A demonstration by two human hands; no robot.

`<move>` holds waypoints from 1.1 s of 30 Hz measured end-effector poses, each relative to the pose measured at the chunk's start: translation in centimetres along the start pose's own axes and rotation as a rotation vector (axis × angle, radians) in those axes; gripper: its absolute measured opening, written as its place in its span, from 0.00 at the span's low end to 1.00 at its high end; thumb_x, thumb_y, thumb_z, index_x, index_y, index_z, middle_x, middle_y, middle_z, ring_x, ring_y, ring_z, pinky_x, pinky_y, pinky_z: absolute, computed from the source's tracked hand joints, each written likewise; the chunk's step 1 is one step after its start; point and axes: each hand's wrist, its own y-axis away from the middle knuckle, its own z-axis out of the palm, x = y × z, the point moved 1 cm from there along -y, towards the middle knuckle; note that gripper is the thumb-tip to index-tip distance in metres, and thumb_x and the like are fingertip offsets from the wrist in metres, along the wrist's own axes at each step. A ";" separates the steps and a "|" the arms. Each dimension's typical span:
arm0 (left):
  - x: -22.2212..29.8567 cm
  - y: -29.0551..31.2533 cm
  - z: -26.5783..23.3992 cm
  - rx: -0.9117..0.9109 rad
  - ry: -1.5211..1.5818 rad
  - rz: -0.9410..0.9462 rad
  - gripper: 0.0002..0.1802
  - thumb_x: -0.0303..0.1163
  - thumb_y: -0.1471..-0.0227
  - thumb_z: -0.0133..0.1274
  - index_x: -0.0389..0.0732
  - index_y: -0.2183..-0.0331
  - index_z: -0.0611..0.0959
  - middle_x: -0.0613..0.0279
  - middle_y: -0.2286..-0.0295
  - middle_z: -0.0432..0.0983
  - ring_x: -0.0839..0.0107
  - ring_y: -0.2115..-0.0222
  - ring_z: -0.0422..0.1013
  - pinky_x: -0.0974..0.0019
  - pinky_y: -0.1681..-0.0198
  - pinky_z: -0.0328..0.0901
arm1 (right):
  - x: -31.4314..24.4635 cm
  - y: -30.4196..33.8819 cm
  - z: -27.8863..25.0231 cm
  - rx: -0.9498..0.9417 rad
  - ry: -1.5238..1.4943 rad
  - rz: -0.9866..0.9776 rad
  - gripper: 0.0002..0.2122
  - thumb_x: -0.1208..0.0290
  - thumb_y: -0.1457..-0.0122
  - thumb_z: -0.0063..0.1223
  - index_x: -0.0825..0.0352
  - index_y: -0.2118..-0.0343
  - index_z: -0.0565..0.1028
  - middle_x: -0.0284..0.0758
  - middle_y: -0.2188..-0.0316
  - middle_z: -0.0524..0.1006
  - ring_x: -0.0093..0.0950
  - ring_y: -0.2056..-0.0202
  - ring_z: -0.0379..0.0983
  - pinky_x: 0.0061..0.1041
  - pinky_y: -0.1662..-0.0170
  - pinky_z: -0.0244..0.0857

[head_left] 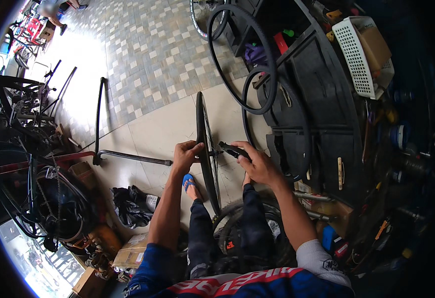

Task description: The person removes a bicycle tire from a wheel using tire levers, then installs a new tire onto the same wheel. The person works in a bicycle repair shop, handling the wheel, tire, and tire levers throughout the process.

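Holding a bicycle wheel [205, 165] upright in the closed grip of the left hand [184, 157]; clasping a black tool [235, 151] in the right hand [261, 167], just right of the wheel

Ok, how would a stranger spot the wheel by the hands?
Start at the cream floor mid-picture, where the left hand and right hand reach in. The wheel is between them. Unlike the black tyres to its upper right, which show as open loops, it appears nearly edge-on, a slim dark band.
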 end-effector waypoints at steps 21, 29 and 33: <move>-0.9 -1.7 -1.3 0.020 0.047 0.038 0.14 0.35 0.41 0.64 0.34 0.71 0.86 0.68 0.78 0.77 0.81 0.80 0.70 0.72 0.79 0.68 | -0.9 -8.2 4.0 -0.281 0.933 -0.188 0.12 0.63 0.44 0.57 0.59 0.59 0.82 0.43 0.66 0.80 0.49 0.65 0.81 0.50 0.56 0.72; -0.8 -1.8 -0.7 0.014 0.076 0.058 0.14 0.35 0.41 0.63 0.33 0.73 0.85 0.66 0.78 0.78 0.81 0.79 0.70 0.71 0.78 0.69 | -2.5 -9.2 5.4 -0.454 1.014 0.078 0.15 0.61 0.44 0.51 0.67 0.64 0.82 0.47 0.68 0.84 0.46 0.61 0.82 0.44 0.54 0.73; -0.9 -1.9 -1.0 0.016 0.043 0.047 0.14 0.34 0.41 0.63 0.32 0.72 0.85 0.64 0.76 0.80 0.77 0.77 0.75 0.68 0.75 0.74 | -3.2 -9.8 6.4 -0.492 1.096 0.053 0.12 0.66 0.45 0.52 0.66 0.68 0.85 0.44 0.70 0.85 0.42 0.65 0.84 0.39 0.61 0.76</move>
